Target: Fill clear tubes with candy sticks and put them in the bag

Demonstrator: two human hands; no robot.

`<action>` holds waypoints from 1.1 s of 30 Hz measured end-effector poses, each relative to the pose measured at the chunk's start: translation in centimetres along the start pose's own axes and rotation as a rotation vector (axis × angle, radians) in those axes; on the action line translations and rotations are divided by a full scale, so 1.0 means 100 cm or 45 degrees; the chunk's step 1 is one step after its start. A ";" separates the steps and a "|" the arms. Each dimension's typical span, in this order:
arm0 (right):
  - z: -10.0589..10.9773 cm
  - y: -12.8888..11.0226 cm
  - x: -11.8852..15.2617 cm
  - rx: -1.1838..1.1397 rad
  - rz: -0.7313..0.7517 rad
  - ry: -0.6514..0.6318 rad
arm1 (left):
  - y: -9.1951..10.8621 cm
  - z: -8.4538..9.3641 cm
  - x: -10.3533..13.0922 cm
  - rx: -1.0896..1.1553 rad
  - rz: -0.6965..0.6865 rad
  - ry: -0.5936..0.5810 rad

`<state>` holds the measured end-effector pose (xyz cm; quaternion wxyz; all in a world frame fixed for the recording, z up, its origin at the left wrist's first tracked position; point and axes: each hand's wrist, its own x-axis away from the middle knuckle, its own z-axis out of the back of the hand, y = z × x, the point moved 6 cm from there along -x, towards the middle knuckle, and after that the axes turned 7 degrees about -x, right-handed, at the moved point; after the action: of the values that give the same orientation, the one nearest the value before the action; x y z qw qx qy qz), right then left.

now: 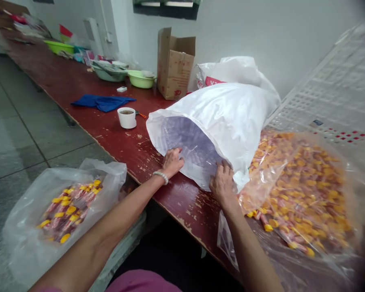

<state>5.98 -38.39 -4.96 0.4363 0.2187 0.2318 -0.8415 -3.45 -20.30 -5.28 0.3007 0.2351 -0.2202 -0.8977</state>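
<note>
A large white sack [225, 113] lies on its side on the table, its wide mouth facing me and clear film showing inside. My left hand [172, 162], with a beaded bracelet at the wrist, has its fingers curled over the lower lip of the mouth. The right edge of the mouth is gripped by my right hand [223, 180], its fingertips partly hidden in the folds. Close to my right forearm, a clear plastic bag [292, 158] holds many small yellow-capped tubes [316, 198]. Another plastic bag [24, 227] with similar yellow-capped pieces [69, 209] sits lower left, below the table edge.
On the worn red table [106, 127] stand a white cup [127, 118] of dark liquid, a blue cloth [103, 102], an opened cardboard box [176, 69] and green basins [141, 80]. A white plastic crate [331, 81] leans at the right. Behind runs a wall [246, 28].
</note>
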 end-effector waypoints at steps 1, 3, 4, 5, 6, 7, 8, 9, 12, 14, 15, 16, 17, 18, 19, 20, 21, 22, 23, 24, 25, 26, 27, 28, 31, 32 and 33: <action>0.001 0.000 0.002 -0.003 -0.004 0.015 | 0.003 -0.010 -0.013 -0.018 0.018 -0.019; 0.002 0.002 0.003 -0.012 -0.030 0.030 | 0.006 -0.027 -0.032 -0.059 0.063 -0.054; 0.002 0.004 0.002 -0.010 -0.057 0.025 | 0.008 -0.034 -0.038 -0.077 0.086 -0.068; 0.001 0.006 0.001 -0.009 -0.100 0.005 | 0.009 -0.038 -0.042 -0.094 0.106 -0.077; 0.001 0.008 0.000 -0.010 -0.153 -0.028 | 0.009 -0.042 -0.045 -0.107 0.120 -0.082; 0.000 0.011 -0.001 -0.014 -0.206 -0.068 | 0.010 -0.044 -0.045 -0.117 0.125 -0.086; -0.001 0.013 -0.001 -0.023 -0.254 -0.104 | 0.010 -0.046 -0.045 -0.122 0.122 -0.089; -0.001 0.014 -0.001 -0.037 -0.289 -0.134 | 0.010 -0.047 -0.043 -0.123 0.110 -0.093; 0.000 0.015 0.000 -0.082 -0.313 -0.163 | 0.008 -0.048 -0.032 -0.093 0.044 -0.112; 0.001 0.015 0.004 -0.106 -0.315 -0.161 | 0.007 -0.049 -0.022 -0.046 -0.013 -0.123; 0.001 0.015 0.006 -0.119 -0.307 -0.142 | 0.007 -0.049 -0.016 -0.014 -0.042 -0.130; 0.002 0.014 0.008 -0.135 -0.289 -0.106 | 0.007 -0.049 -0.011 0.024 -0.069 -0.136; 0.003 0.013 0.011 -0.157 -0.261 -0.051 | 0.007 -0.049 -0.006 0.067 -0.092 -0.139; 0.005 0.011 0.013 -0.187 -0.227 0.019 | 0.007 -0.048 -0.002 0.114 -0.111 -0.140; 0.007 0.008 0.016 -0.227 -0.190 0.093 | 0.007 -0.046 0.002 0.165 -0.125 -0.137; 0.010 0.005 0.019 -0.272 -0.162 0.165 | 0.006 -0.044 0.006 0.219 -0.135 -0.131; 0.012 0.001 0.023 -0.317 -0.152 0.227 | 0.005 -0.041 0.010 0.274 -0.141 -0.122; 0.014 -0.003 0.026 -0.365 -0.155 0.273 | 0.004 -0.037 0.014 0.331 -0.142 -0.114; 0.016 -0.007 0.030 -0.417 -0.160 0.298 | 0.003 -0.033 0.018 0.391 -0.139 -0.109; 0.018 -0.012 0.034 -0.477 -0.168 0.296 | 0.002 -0.029 0.023 0.448 -0.132 -0.108; 0.019 -0.018 0.037 -0.547 -0.176 0.267 | 0.001 -0.025 0.029 0.496 -0.128 -0.111; 0.019 -0.024 0.040 -0.631 -0.186 0.214 | 0.001 -0.021 0.035 0.553 -0.123 -0.126; 0.018 -0.030 0.043 -0.725 -0.202 0.145 | 0.001 -0.018 0.042 0.630 -0.114 -0.152; 0.017 -0.034 0.047 -0.823 -0.233 0.079 | 0.001 -0.015 0.049 0.726 -0.099 -0.188; 0.011 -0.039 0.058 -1.157 -0.444 -0.029 | 0.001 -0.009 0.069 1.078 0.018 -0.274; 0.007 -0.039 0.062 -1.294 -0.538 -0.044 | 0.000 -0.009 0.075 1.196 0.085 -0.301; 0.003 -0.039 0.066 -1.435 -0.630 -0.062 | -0.001 -0.009 0.081 1.299 0.154 -0.337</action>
<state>-0.80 -40.73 -7.75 0.2818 -0.1250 0.6748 -0.6706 -8.74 -25.67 -8.41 0.1691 0.2231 -0.6783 -0.6794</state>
